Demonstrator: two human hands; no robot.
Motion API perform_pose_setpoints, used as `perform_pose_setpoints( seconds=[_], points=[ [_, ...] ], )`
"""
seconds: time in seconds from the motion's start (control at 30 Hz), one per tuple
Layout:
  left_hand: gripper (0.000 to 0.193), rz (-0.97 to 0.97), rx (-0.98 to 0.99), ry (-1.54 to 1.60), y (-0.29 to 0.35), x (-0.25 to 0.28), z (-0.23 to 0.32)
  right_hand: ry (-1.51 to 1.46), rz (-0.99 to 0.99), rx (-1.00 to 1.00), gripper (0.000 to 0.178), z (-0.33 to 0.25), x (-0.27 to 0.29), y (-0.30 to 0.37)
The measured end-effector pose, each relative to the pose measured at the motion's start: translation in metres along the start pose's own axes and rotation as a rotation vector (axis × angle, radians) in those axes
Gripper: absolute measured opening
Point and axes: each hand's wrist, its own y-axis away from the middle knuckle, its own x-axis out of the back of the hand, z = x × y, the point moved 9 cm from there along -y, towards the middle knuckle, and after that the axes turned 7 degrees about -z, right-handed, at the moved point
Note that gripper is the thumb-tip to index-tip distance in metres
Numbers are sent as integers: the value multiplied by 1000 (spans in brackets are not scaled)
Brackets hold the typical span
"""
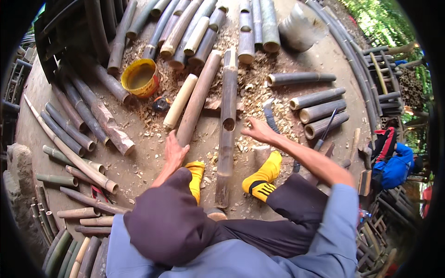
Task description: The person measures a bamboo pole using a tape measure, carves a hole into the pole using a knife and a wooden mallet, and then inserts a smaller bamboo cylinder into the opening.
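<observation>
A long dark bamboo pole lies between my feet, pointing away from me, with a round hole cut in its upper side. My right hand is just right of that hole, apart from the pole, with its fingers curled together; what they hold, if anything, is too small to make out. To the left lies a brown bamboo pole. At its near end is my left hand, fingers stretched out and thumb apart, seeming to touch it. A shorter pale peeled bamboo piece lies beside the brown pole.
A yellow bucket of murky liquid stands at the far left. A curved dark tool lies among shavings beyond my right hand. Cut bamboo lies at the right, with a long thin blade near it. A person in blue is at the far right.
</observation>
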Motion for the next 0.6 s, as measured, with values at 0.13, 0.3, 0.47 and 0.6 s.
perform_pose_setpoints(
  seconds=[0.13, 0.3, 0.47, 0.6],
  points=[
    [71, -188, 75, 49, -17, -36, 9, -893, 397, -112, 66, 58, -65, -73],
    [71, -266, 45, 226, -27, -6, -21, -1069, 404, -40, 68, 34, -74, -89],
    [68, -371, -40, 352, -41, 47, 10, -1187, 418, 202, 74, -29, 22, -66],
    [67, -374, -118, 401, -69, 72, 27, -1555, 559, 361, 51, -33, 109, -54]
  ],
)
